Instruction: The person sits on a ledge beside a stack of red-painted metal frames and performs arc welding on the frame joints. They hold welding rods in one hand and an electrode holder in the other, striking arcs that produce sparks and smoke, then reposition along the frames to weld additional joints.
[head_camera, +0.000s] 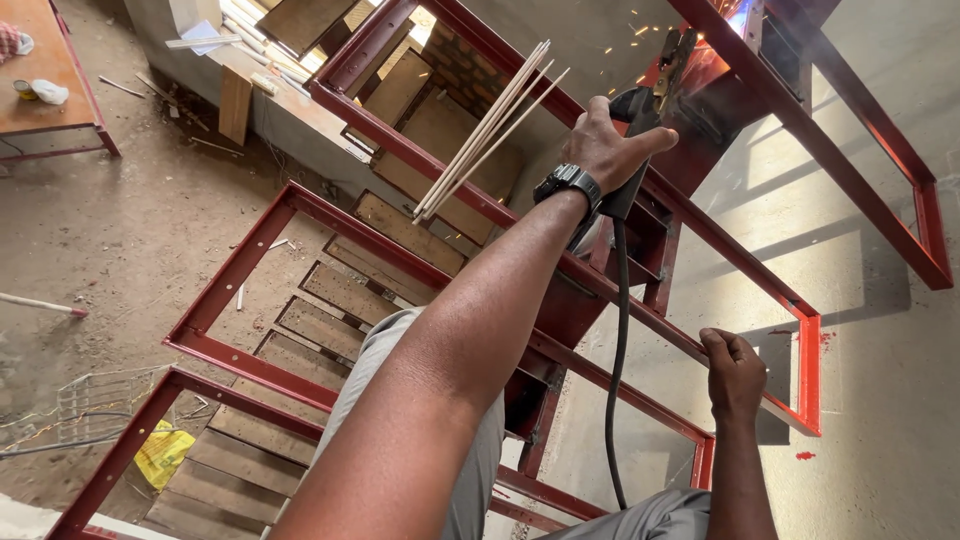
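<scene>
I see left hand (610, 150), fingers wrapped on black welding holder (632, 120) plus rod bundle (490, 130); right hand (733, 372), fingers clamped on red steel frame (800, 320); sparks above.

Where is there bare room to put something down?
Bare dirt floor lies open between the wooden table and the red stair frame. Up by the left hand, it's crowded with welding rods, electrode holder and sparks. The right hand grips a rail.

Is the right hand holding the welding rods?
No: the left hand holds the rods with the welding holder; the right hand grips the red frame.
</scene>
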